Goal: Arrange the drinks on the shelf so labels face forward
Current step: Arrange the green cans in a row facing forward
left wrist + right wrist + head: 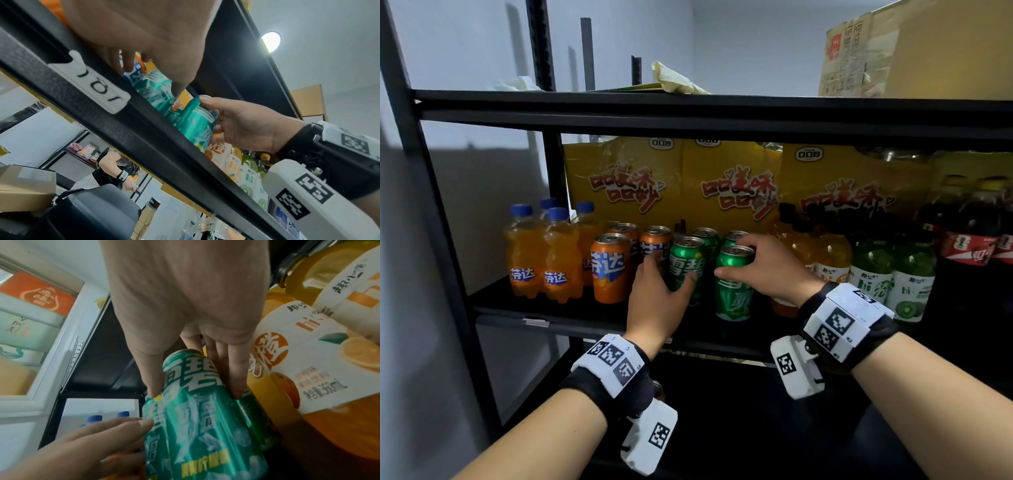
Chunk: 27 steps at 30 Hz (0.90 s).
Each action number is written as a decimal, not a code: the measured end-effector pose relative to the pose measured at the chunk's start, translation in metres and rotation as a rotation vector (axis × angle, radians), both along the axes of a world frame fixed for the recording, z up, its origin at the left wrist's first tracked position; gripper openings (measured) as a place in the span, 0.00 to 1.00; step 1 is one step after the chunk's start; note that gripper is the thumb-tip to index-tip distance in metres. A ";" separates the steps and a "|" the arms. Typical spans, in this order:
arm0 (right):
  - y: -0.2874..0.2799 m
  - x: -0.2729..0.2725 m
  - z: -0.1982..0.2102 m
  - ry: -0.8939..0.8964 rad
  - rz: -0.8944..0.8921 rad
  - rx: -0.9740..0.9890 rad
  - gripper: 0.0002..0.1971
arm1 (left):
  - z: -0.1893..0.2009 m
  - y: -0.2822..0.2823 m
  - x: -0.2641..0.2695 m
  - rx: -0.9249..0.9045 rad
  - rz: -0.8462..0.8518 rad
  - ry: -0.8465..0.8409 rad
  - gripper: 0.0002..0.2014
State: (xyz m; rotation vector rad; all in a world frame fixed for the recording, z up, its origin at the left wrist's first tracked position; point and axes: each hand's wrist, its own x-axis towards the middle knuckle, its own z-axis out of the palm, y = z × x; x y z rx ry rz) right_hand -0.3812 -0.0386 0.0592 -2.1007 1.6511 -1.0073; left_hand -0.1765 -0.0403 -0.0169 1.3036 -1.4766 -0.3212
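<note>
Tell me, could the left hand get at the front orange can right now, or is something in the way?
Probably yes. The front orange can stands at the shelf's front edge, with nothing before it. The left hand is right beside it, holding the neighbouring green can, so it would have to let go first.

Shop stockroom: black metal shelf (pixel 619 325) w/ drinks, shrink-wrapped yellow cases (pixel 732 185), cardboard box (pixel 928 58) up top
</note>
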 end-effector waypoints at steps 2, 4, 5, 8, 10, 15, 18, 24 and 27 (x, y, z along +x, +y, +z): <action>-0.001 0.001 0.001 0.066 -0.003 0.013 0.45 | -0.002 -0.005 0.001 0.074 -0.058 -0.009 0.42; -0.001 0.002 0.004 0.126 0.004 0.016 0.46 | -0.003 -0.008 0.002 0.111 -0.103 -0.032 0.41; 0.000 0.002 0.005 0.153 0.008 0.018 0.46 | -0.004 -0.009 0.003 0.111 -0.110 -0.049 0.39; 0.003 0.003 0.008 0.212 -0.010 0.014 0.43 | -0.007 -0.010 0.005 0.085 -0.120 -0.078 0.37; 0.005 0.004 0.010 0.242 -0.030 -0.008 0.39 | -0.009 -0.010 0.007 0.066 -0.145 -0.093 0.37; 0.004 0.008 0.020 0.285 -0.031 0.056 0.34 | -0.009 -0.009 0.008 0.074 -0.209 -0.107 0.36; 0.003 0.009 0.025 0.340 -0.040 0.065 0.30 | -0.002 -0.011 0.010 0.123 -0.241 -0.131 0.38; 0.003 0.011 0.032 0.433 -0.046 0.096 0.35 | 0.008 -0.013 0.017 0.169 -0.323 -0.191 0.38; 0.003 0.008 0.042 0.364 -0.042 0.053 0.39 | 0.006 -0.009 0.023 0.166 -0.333 -0.359 0.41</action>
